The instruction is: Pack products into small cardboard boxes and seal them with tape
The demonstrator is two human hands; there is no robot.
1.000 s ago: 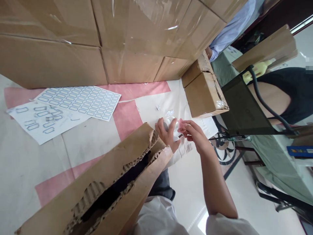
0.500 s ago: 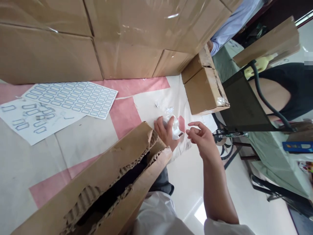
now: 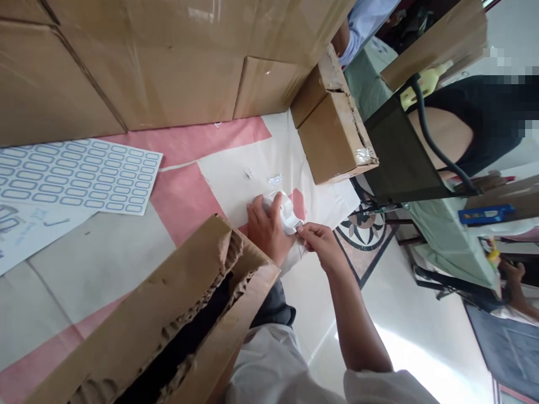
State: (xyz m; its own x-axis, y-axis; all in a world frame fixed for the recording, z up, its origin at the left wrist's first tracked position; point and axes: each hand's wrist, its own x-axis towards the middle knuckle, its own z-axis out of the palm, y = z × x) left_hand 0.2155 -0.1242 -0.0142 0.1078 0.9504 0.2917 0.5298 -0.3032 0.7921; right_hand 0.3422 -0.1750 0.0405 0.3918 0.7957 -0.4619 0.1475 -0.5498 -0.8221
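My left hand [image 3: 266, 230] is closed around a small white tape dispenser [image 3: 288, 215], keeping it on the table covering. At the dispenser's near right end, by its dark cutting edge, the thumb and forefinger of my right hand [image 3: 319, 242] are pinched together at the tape end. The clear tape itself hardly shows. Just beyond the dispenser lie a small label scrap [image 3: 275, 179] and another crumpled scrap [image 3: 248, 173]. A long cardboard box [image 3: 168, 286] with torn, ragged edges stands close to my left wrist, its dark slot facing up.
Large taped cartons [image 3: 177, 73] line the far side, with a smaller box [image 3: 330, 137] at their right end. Blue-outlined label sheets [image 3: 101, 174] lie at left. A folding chair [image 3: 404, 151] and a seated person are at right.
My right hand has come left and closed its fingers at the end of the tape dispenser. My left hand still holds the dispenser. The camera view has shifted to the right.
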